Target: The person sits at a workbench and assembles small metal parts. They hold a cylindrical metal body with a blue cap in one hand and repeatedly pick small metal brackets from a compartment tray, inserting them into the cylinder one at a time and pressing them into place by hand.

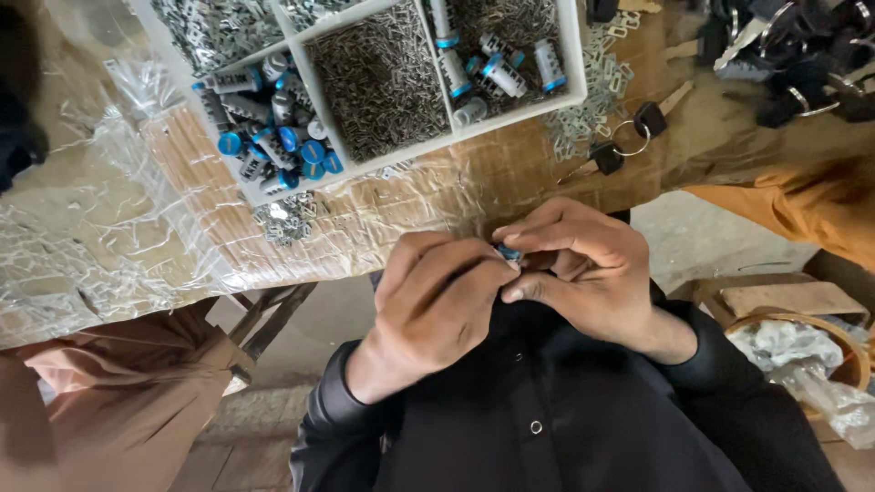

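Left hand (437, 301) and right hand (583, 273) pinched closed together on a small blue-capped cylinder (508, 252), held near white compartment tray (572, 55) of similar cylinders.

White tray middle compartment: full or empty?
Full. The middle compartment of the white tray is heaped with small metal pins almost to its walls.

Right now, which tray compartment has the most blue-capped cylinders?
The left compartment of the white tray: blue-capped cylinders fill it in a dense pile. The right compartment holds a few scattered ones; the middle compartment only small metal pieces.
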